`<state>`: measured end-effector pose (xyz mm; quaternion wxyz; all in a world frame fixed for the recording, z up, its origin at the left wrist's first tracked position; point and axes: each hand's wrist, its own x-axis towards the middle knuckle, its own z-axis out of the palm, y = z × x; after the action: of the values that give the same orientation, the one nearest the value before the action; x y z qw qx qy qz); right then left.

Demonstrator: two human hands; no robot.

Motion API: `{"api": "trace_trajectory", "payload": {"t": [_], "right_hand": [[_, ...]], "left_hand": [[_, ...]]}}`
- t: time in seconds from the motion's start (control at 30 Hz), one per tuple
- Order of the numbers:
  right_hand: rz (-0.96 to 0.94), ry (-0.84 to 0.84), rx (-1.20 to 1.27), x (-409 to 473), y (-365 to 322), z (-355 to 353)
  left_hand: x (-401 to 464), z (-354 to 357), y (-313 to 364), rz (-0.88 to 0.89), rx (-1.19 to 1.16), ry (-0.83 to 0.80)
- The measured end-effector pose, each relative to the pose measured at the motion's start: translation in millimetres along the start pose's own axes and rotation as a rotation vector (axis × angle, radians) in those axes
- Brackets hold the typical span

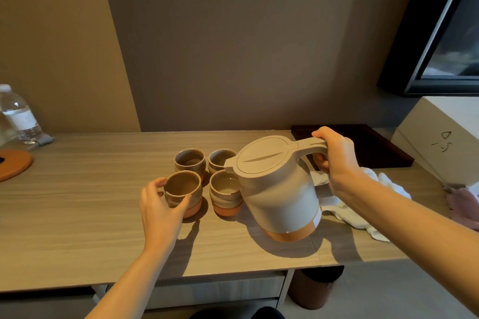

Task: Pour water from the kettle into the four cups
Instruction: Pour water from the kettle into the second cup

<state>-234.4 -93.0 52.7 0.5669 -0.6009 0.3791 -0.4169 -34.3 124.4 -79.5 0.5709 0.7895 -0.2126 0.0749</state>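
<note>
The kettle (278,186) stands on the wooden table (77,215), its spout turned toward four cups (206,179) clustered just to its left. The right hand (337,160) is wrapped tight around the handle; the left hand (162,204) cups the near-left cup (183,193), fingers closed around its side. From here the near-right cup (225,193) seems to hold some water; the others I cannot judge, so most of the pouring looks left to do. A white box (440,137) at far right carries a handwritten mark I cannot read; the bottle (19,114) label at far left is too faint.
</note>
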Motion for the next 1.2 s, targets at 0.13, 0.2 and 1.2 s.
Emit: {"api": "trace_trajectory", "payload": {"t": [0.13,0.2,1.2], "right_hand": [[-0.021,-0.014,-0.005,-1.4,-1.5,0.5],[-0.023,-0.012,-0.007,-1.4,-1.4,0.7],[-0.017,-0.064,0.014,-7.7,-29.6,1.9]], "left_hand": [[13.3,6.7,-9.5,-0.17,-0.132,-0.17],[17.4,10.7,-12.2,-0.192,-0.144,-0.204],[24.6,-5.9,47.8,0.197,0.005,-0.264]]}}
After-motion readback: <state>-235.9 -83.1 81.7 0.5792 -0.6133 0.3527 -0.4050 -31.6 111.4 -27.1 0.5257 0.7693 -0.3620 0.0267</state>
